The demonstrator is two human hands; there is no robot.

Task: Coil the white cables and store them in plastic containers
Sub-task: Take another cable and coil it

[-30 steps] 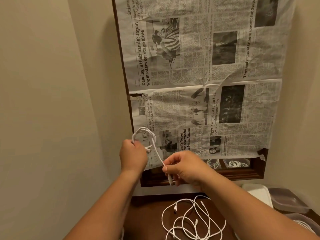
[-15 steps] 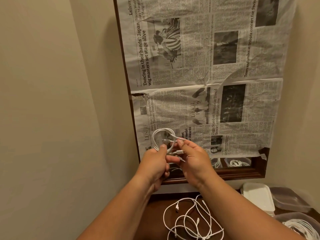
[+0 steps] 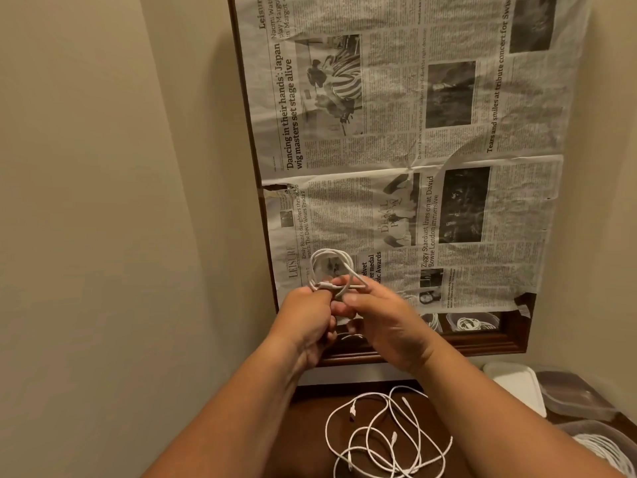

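**Q:** What do the hands hold?

**A:** At centre frame, the left hand (image 3: 306, 326) curls its fingers round the base of a small coiled cable (image 3: 332, 267), whose white loops stand above the knuckles. The right hand (image 3: 386, 322), touching the left and slightly blurred, pinches a strand of the same coil between thumb and fingertips. Both hands are raised above the tabletop (image 3: 303, 429).

**Q:** Where are the remaining task items?

**A:** The loose cables (image 3: 386, 439) lie in a tangled heap on the tabletop at lower centre, between the forearms. At lower right, a white lid (image 3: 517, 384) sits just beside a clear container (image 3: 575, 391). A second container (image 3: 586, 426), at the lower right corner, holds white cable.

**Q:** And the background?

**A:** Behind the hands, newspaper (image 3: 413, 132) covers a panel set in a wooden frame (image 3: 482, 343), filling the upper right. A plain beige wall (image 3: 103, 201) occupies the left of the frame.
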